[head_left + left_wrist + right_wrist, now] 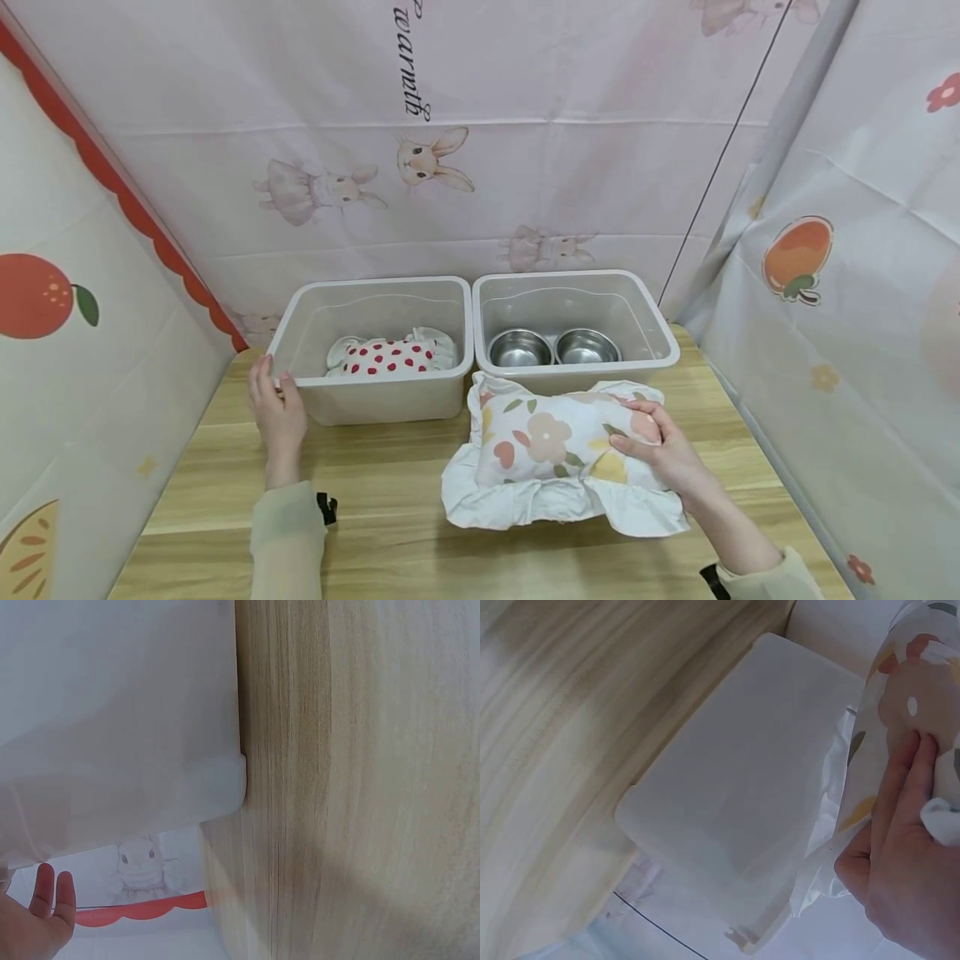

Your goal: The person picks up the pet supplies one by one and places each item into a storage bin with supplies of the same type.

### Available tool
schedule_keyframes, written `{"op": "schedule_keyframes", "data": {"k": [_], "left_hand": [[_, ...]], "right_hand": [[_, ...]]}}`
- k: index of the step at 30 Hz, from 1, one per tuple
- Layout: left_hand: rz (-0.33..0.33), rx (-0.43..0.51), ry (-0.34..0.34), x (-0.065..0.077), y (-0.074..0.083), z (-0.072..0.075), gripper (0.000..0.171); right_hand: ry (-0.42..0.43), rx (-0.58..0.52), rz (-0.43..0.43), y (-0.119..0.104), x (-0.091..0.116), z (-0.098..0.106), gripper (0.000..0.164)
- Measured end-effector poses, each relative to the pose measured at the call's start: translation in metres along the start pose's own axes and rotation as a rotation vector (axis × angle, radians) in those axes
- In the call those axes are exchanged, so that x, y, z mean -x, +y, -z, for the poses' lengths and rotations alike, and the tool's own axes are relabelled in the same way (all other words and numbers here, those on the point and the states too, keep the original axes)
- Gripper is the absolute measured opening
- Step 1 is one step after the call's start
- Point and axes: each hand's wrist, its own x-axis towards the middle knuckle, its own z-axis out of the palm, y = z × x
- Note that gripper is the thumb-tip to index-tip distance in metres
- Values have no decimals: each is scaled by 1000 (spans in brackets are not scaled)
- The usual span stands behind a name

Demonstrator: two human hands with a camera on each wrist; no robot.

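Note:
A small ruffled pillow (551,450) with a floral print is in my right hand (663,454), above the table in front of the right-hand bin. My right thumb lies across its top, and the right wrist view shows fingers (911,780) spread along its underside. My left hand (279,412) rests by the front left corner of the left white bin (386,404), its thumb close to the rim. In the left wrist view, two fingers (64,896) extend loosely beside the bin's wall. A strawberry-print pillow (390,357) lies inside that bin.
Against the first bin stands a second white bin (667,354), holding two metal bowls (520,348) side by side. Both bins sit at the back of the wooden table (375,500). Printed cloth (555,167) hangs behind and on both sides.

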Motion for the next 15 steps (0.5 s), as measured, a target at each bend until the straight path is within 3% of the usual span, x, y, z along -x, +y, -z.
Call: {"op": "schedule_keyframes", "data": {"k": [15], "left_hand": [[1, -8, 4, 1, 1, 1, 45]], "right_hand": [[-4, -9, 12, -15, 1, 4, 60]]}}
